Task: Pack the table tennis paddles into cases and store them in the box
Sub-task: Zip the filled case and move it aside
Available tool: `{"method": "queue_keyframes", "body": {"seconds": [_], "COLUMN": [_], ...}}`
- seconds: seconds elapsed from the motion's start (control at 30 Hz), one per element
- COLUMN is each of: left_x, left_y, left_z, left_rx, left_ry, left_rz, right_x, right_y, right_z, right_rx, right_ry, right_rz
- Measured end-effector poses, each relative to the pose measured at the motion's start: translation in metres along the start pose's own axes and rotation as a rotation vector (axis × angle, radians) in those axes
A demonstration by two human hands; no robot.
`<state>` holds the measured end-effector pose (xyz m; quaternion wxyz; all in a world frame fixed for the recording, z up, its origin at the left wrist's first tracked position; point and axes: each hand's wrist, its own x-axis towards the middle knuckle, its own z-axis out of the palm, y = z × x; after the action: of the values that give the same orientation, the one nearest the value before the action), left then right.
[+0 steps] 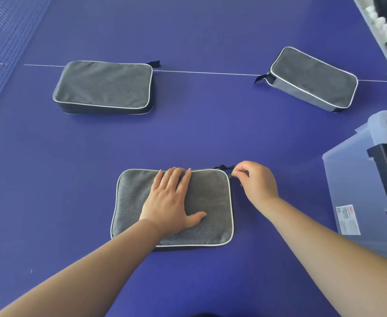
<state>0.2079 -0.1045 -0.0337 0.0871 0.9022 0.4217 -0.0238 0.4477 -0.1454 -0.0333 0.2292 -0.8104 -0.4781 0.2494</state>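
No text can be read anywhere in the view. The only printed matter is a white rectangular paper label (348,219) stuck on the near wall of the clear plastic storage box with a black latch (357,179), at the right edge. The label carries a small red block at its top right corner, a dark square code mark at its top left, and rows of fine print below, all too small and blurred to make out. No brand, number or sign can be made out on it.
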Motion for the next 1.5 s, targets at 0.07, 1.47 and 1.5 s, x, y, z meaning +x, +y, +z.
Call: {"method": "queue_keyframes", "body": {"seconds": [0.07, 1.47, 1.5], "left_x": [0.0, -0.107, -0.108], "left_y": [0.0, -0.041, -0.041], "left_z": [0.0, -0.025, -0.025], "left_rx": [-0.006, -0.833, -0.842], "left_ry": [0.001, -0.061, -0.062], "left_rz": [-0.001, -0.746, -0.744], "right_x": [0.012, -0.094, -0.093], "right_y": [-0.007, -0.014, -0.013], "right_z": [0.002, 0.01, 0.009], "right_rx": [-0.024, 0.382, 0.398], "right_ry": [-0.018, -0.328, -0.336], "right_rz": [-0.021, 0.172, 0.163]}}
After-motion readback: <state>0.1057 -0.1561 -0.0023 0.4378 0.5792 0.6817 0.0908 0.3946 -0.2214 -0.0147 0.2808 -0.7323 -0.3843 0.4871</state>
